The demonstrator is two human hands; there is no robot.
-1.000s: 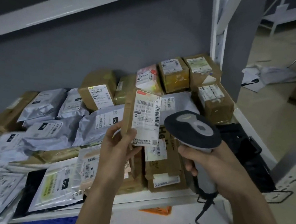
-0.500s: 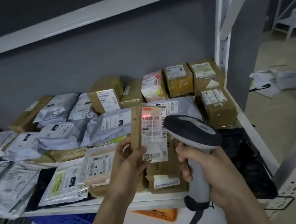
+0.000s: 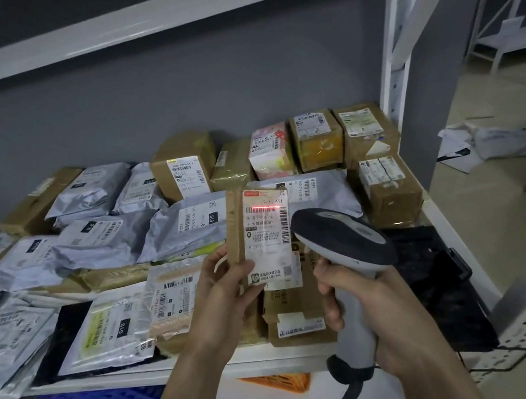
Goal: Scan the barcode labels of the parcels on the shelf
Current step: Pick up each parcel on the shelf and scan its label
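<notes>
My left hand [image 3: 223, 296] grips a small brown parcel [image 3: 233, 229] by its lower end and holds it upright above the shelf. Its white barcode label [image 3: 266, 237] faces me, and a red scan line lies across the top barcode. My right hand [image 3: 370, 318] grips the handle of a grey barcode scanner [image 3: 344, 242], whose dark head points at the label from the right, a short gap away. The shelf [image 3: 278, 382] below is covered with grey mailer bags [image 3: 91, 242] and brown boxes [image 3: 389, 191], most with labels facing up.
A white upright post [image 3: 396, 48] stands at the shelf's back right. A black bag [image 3: 439, 287] lies on the shelf's right end. An orange crate [image 3: 279, 377] and a blue crate [image 3: 109, 398] sit under the shelf. Papers [image 3: 481, 143] lie on the floor at right.
The scanner's red line came on and now lies on the top barcode. The parcel and scanner stay close together; my view has shifted slightly.
</notes>
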